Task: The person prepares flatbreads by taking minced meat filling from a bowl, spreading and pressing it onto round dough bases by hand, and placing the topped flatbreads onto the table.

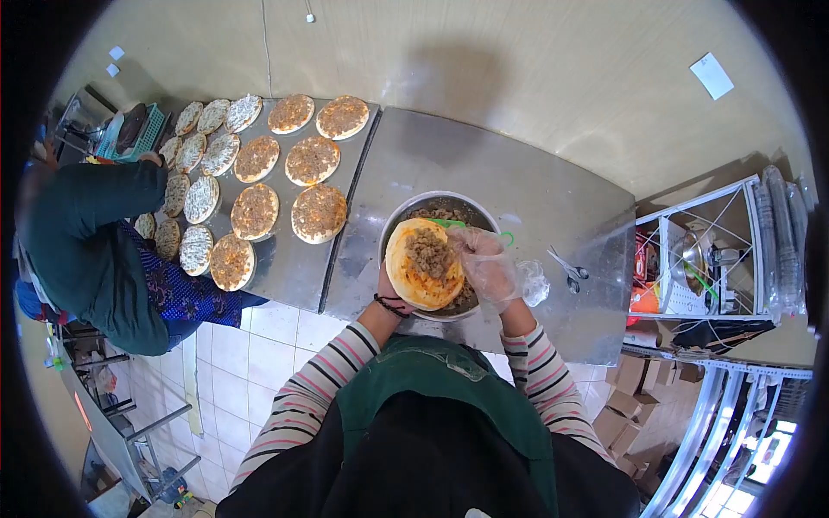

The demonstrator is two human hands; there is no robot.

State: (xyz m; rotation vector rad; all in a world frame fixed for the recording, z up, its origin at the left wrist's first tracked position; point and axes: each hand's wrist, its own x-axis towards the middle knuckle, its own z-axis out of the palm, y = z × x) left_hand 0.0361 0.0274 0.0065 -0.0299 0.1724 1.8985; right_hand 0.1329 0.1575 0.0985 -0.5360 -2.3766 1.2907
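Observation:
My left hand [390, 289] holds a round flatbread [413, 292] from its left and lower edge, tilted over a metal bowl [390, 216]. Orange sauce covers the bread, with a heap of brown crumbly topping [432, 253] near its middle. At the bread's right edge is my right hand [484, 259], in a clear plastic glove, its fingers closed around a green-handled utensil [506, 237] that is mostly hidden. More brown topping lies in the bowl, behind and below the bread.
Several topped flatbreads [256, 211] lie in rows on the left metal table. A person [95, 250] stands beside them. Scissors [570, 269] and crumpled clear plastic [534, 283] lie right of the bowl. A white shelf [751, 250] stands at the right.

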